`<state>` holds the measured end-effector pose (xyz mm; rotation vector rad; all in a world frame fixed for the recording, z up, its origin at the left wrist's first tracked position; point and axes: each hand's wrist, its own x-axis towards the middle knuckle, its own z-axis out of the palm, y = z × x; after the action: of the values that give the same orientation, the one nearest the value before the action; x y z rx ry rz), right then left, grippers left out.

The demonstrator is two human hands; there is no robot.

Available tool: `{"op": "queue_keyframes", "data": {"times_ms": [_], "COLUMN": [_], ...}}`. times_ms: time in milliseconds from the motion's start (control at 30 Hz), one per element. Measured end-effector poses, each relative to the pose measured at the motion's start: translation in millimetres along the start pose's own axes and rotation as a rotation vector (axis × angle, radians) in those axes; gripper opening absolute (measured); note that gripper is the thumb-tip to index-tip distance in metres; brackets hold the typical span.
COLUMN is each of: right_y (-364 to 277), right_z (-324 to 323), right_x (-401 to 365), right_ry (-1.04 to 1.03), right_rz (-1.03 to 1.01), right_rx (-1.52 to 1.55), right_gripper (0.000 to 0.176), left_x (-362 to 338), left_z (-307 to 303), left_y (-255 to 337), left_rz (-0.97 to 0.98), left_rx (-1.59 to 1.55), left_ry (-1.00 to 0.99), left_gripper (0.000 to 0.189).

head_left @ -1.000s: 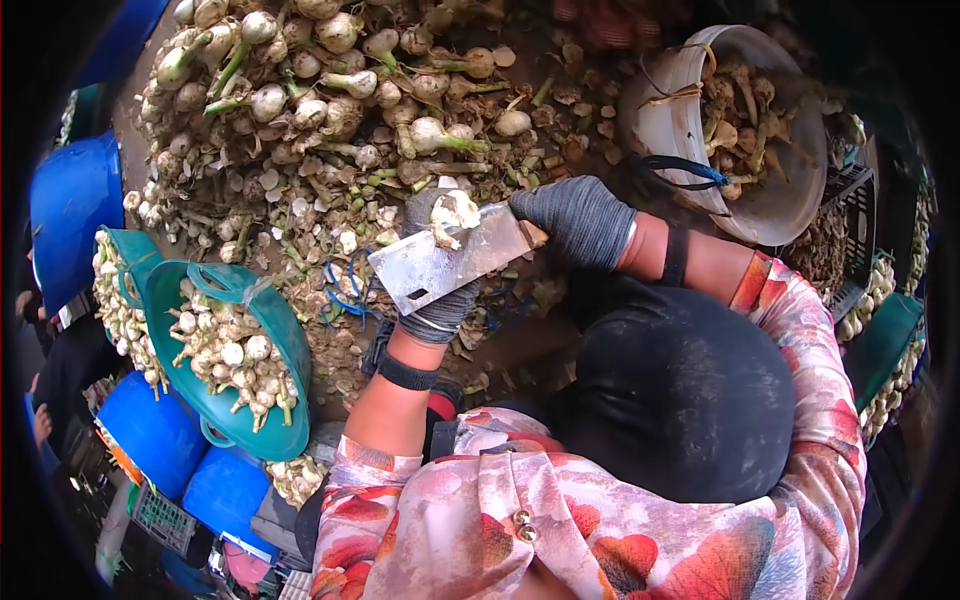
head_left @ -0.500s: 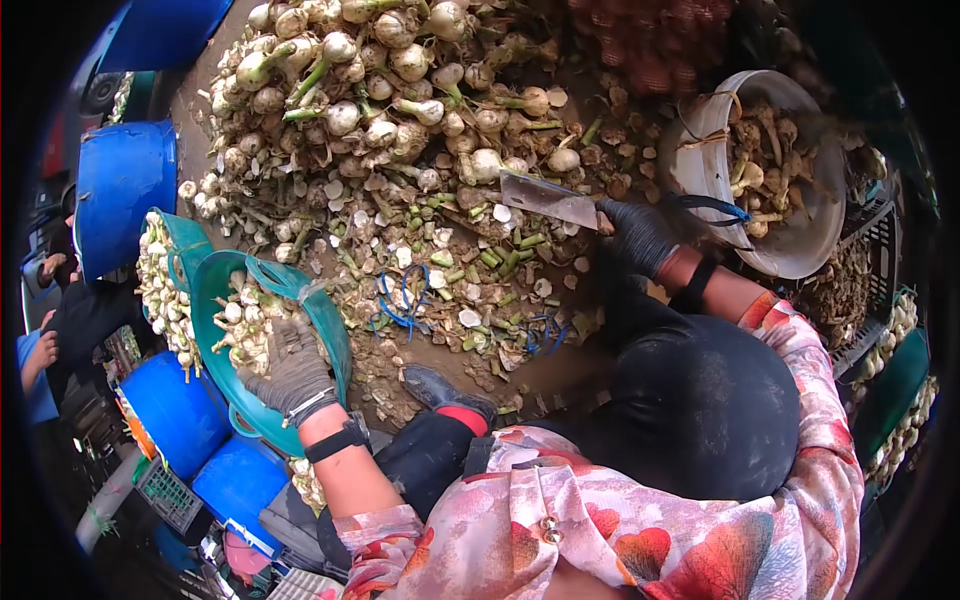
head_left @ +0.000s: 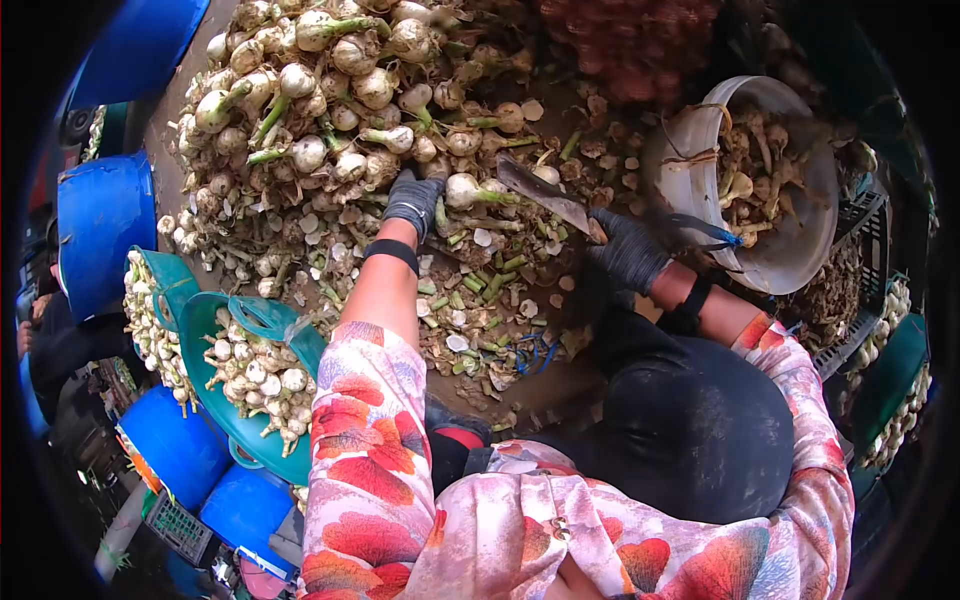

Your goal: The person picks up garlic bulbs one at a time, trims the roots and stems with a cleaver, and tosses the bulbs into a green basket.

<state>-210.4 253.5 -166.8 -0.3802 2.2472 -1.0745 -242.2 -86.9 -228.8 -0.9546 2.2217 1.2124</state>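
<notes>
My gloved left hand (head_left: 413, 204) reaches into the near edge of a heap of garlic bulbs (head_left: 355, 90) with stalks. Its fingers look outstretched and slightly apart, fingertips partly hidden among the bulbs; no bulb shows plainly in its grasp. Just right of it lies a whitish garlic bulb (head_left: 462, 190) with a green stalk. My gloved right hand (head_left: 630, 248) is closed around the handle of a broad-bladed knife (head_left: 545, 197), its stained blade pointing up and left over the trimmings. Cut stalks and root ends (head_left: 480, 290) litter the ground below the heap.
On the left stands a green basket (head_left: 215, 400) holding trimmed garlic bulbs (head_left: 262, 375). A whitish bucket (head_left: 690, 160) with garlic inside lies tilted at right. Blue drums (head_left: 105, 220) line the left side, near another person's hand. A red mesh sack (head_left: 640, 45) sits at the back.
My left hand has moved from the green basket up and right to the garlic heap. My right hand keeps the knife, whose blade has tilted slightly. The view has shifted a little.
</notes>
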Motion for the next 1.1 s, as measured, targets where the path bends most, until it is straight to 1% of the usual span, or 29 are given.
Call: {"op": "queue_keyframes", "data": {"times_ms": [100,167,200,233,267,300,333,367,433,467,567,600,700,767,833,867,933,967,1000,1067,1100], "right_y": [-20.0,-28.6,-34.8,-46.4,-58.4,-69.1,-76.8,-82.0,-90.7,-93.5,-86.4,-87.9,-94.8,-95.6,-92.4,-89.8,-80.8,-77.0,-76.6,-74.1,-36.2], "right_z": [-2.9,-2.0,-1.5,-2.6,-5.4,-9.6,-12.3,-13.7,-13.6,-15.4,-10.4,-10.4,-8.4,-4.8,-0.8,1.2,6.6,8.9,8.9,3.7,19.7], "right_x": [8.5,13.7,15.0,14.1,13.4,12.2,8.2,5.7,1.8,-0.4,-3.8,-4.4,-4.9,-2.4,-0.5,1.1,3.8,5.8,6.1,10.5,26.2], "right_ry": [-0.019,-0.020,-0.024,-0.069,-0.113,-0.156,-0.150,-0.189,-0.266,-0.274,-0.196,-0.198,-0.221,-0.255,-0.286,-0.301,-0.282,-0.273,-0.270,-0.263,-0.076], "right_rz": [-0.039,-0.163,-0.227,-0.246,-0.267,-0.292,-0.362,-0.371,-0.391,-0.406,-0.498,-0.501,-0.480,-0.437,-0.406,-0.389,-0.416,-0.431,-0.388,-0.312,-0.051], "right_rx": [0.013,-0.086,-0.137,-0.188,-0.241,-0.297,-0.310,-0.346,-0.410,-0.418,-0.338,-0.332,-0.332,-0.355,-0.407,-0.432,-0.393,-0.371,-0.396,-0.448,-0.246], "right_gripper": [0.039,0.036,0.035,0.032,0.030,0.027,0.022,0.022,0.022,0.022,0.023,0.024,0.025,0.025,0.025,0.025,0.027,0.028,0.030,0.033,0.039], "left_x": [-15.7,-82.3,-87.3,-93.9,-104.3,-126.4,-149.1,-160.1,-164.0,-167.6,-176.0,-177.2,-182.5,-182.9,-187.5,-187.4,-188.6,-187.8,-186.4,-209.9,-221.6], "left_z": [-5.3,-2.2,-2.5,-3.5,0.4,2.3,4.0,10.0,9.1,9.7,8.3,8.5,5.5,5.6,7.3,8.9,12.0,12.2,11.9,3.9,-0.1], "left_y": [-35.7,-4.1,-9.5,-12.4,-15.8,-5.7,5.3,13.0,9.6,8.5,12.7,9.6,4.2,-2.3,2.8,3.2,2.1,-7.2,-23.5,4.9,19.2], "left_rz": [0.268,0.386,0.596,0.503,0.613,0.664,0.716,0.649,0.692,0.718,0.679,0.630,0.563,0.545,0.667,0.673,0.682,0.672,0.659,0.531,0.471], "left_rx": [-0.272,-0.529,-0.378,-0.312,-0.207,-0.226,-0.244,-0.517,-0.491,-0.429,-0.513,-0.546,-0.563,-0.384,-0.347,-0.348,-0.347,-0.213,-0.074,-0.222,-0.301], "left_ry": [-0.188,-0.138,-0.110,-0.223,-0.176,-0.148,-0.119,-0.144,-0.125,-0.100,-0.130,-0.115,-0.178,-0.139,-0.079,-0.063,-0.038,-0.065,-0.093,-0.021,0.019], "left_gripper": [0.055,0.039,0.035,0.030,0.027,0.028,0.030,0.042,0.060,0.062,0.062,0.060,0.058,0.055,0.053,0.053,0.052,0.052,0.052,0.064,0.070]}}
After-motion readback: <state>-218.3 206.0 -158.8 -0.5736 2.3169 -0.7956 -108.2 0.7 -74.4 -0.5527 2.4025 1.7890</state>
